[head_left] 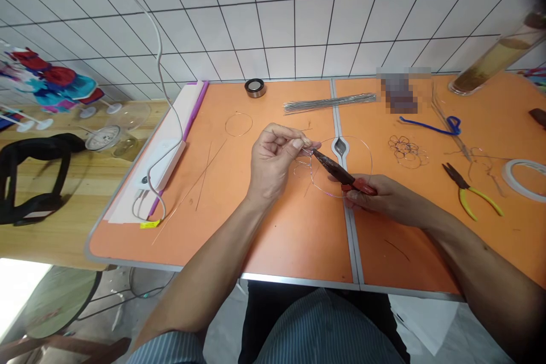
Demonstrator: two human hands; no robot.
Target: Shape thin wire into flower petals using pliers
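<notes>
Near the middle of the orange table, my left hand (275,156) pinches a thin bent wire piece (313,179) between thumb and fingers. Part of that wire forms a large round loop reaching to the right. My right hand (379,196) is wrapped around the red handles of a pair of pliers (335,169). The dark jaws of the pliers meet the wire right beside my left fingertips. Whether the jaws are fully closed on it is too small to tell.
Yellow-handled pliers (463,182), a tangle of wire loops (405,151) and a white ring roll (522,176) lie right. A bundle of straight wires (328,103) and a tape roll (255,88) lie behind. Left are a power strip (162,165) and loose wires (191,187).
</notes>
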